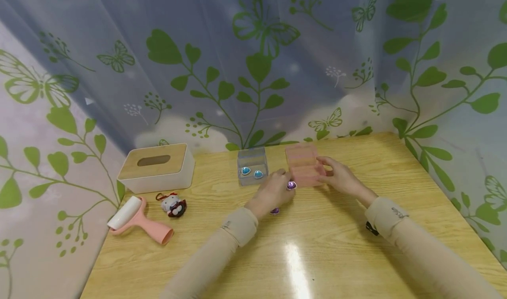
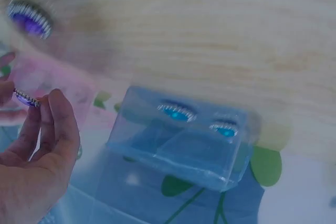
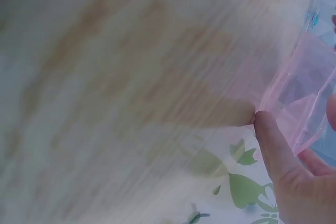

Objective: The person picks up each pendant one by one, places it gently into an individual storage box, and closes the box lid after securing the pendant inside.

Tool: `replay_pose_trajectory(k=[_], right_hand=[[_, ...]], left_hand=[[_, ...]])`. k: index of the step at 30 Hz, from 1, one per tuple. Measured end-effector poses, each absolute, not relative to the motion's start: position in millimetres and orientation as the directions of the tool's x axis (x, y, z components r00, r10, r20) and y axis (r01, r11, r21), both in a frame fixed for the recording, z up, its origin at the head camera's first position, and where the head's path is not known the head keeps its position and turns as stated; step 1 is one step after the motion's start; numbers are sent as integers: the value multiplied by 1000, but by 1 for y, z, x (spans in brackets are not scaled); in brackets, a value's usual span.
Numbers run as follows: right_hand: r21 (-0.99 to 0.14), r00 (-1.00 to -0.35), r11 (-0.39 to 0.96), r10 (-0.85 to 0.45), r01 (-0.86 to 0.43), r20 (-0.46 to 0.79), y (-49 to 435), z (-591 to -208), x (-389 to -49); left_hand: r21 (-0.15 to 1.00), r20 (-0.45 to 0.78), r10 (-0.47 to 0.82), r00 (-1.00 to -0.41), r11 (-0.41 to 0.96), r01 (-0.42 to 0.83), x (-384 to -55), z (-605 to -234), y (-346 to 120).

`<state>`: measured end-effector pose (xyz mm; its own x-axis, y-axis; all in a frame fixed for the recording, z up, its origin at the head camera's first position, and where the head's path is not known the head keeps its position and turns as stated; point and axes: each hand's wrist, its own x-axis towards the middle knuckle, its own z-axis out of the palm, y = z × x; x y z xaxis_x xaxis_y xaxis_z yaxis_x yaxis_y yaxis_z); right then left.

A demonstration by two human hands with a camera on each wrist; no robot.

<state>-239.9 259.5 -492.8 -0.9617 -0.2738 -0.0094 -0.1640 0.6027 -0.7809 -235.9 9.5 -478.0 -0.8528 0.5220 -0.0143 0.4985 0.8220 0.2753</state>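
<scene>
My left hand (image 1: pixel 275 188) pinches a purple gem (image 2: pixel 26 99) with a sparkling rim between thumb and fingertips. It is at the front left of a pink see-through box (image 1: pixel 302 158) whose lid stands open. My right hand (image 1: pixel 341 176) holds that box by its right side, thumb and fingers at the wall. A second purple gem (image 2: pixel 30 20) lies on the table, partly hidden under the left wrist in the head view. Left of the pink box stands an open blue see-through box (image 1: pixel 252 180) with two blue gems, one (image 1: pixel 245 170) beside the other (image 1: pixel 258 174).
A white tissue box (image 1: pixel 166 182) with a wooden top stands at the back left of the wooden table (image 1: pixel 336 264). Before it lie a small figure keychain (image 1: pixel 173 205) and a pink-handled lint roller (image 1: pixel 140 220). A patterned curtain (image 1: pixel 206 70) hangs behind.
</scene>
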Motion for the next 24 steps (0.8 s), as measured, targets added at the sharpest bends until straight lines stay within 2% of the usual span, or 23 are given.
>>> replay_pose_trajectory(k=[5, 9, 16, 24], right_hand=[[-802, -963, 575, -270, -160, -1, 263, -493, -239], [-801, -962, 575, -273, -168, 7, 264, -492, -239], [-802, -958, 574, -288, -169, -5, 264, -492, -240], [-812, -954, 555, -301, -183, 9, 264, -493, -243]], left_hand=[[406, 12, 509, -861, 784, 469, -237, -462, 11], [469, 46, 493, -869, 758, 454, -240, -456, 14], [439, 148, 482, -864, 750, 494, -253, -455, 25], [382, 130, 470, -873, 789, 481, -270, -460, 43]])
